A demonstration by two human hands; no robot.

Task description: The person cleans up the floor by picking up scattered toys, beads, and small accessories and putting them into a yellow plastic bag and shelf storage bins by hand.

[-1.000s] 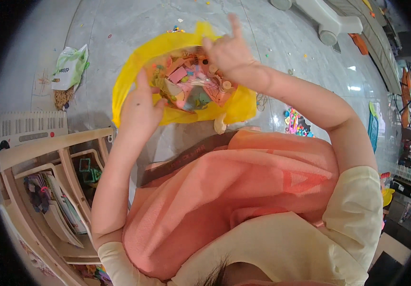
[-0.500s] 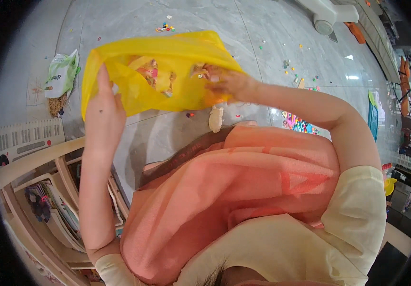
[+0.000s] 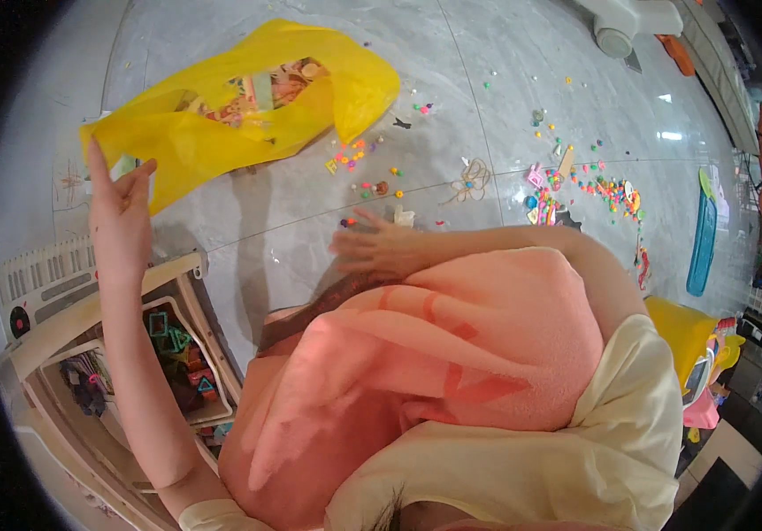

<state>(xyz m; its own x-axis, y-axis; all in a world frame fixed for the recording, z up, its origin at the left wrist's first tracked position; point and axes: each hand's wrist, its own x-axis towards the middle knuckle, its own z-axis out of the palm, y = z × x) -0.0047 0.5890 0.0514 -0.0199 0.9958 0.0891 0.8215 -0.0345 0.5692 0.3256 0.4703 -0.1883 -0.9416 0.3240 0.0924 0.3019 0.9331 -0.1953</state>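
Observation:
My left hand (image 3: 122,212) holds the near left end of a thin, see-through yellow bag (image 3: 195,164), its thumb and a finger on the near side and the other fingers hidden. The bag tilts above the floor at the far left, with a jumble of small pink, brown and pale pieces (image 3: 257,97) inside. My right hand (image 3: 381,243) is low over the floor in the middle, fingers spread and holding nothing I can see. Just beyond its knuckles lies a small whitish piece (image 3: 404,215). Loose coloured beads (image 3: 354,155) lie near the bag.
More beads (image 3: 611,193) scatter across the grey tiles at right, near a coil of string (image 3: 471,181). A blue tray (image 3: 701,243) lies farther right. A wooden shelf (image 3: 53,341) with a bin of toys (image 3: 182,354) stands at left, beside a white toy keyboard (image 3: 49,274). Pink cloth (image 3: 451,345) covers my lap.
The yellow bag has swung left and away with my left hand. My right hand has left the bag and come down toward my lap, fingers spread.

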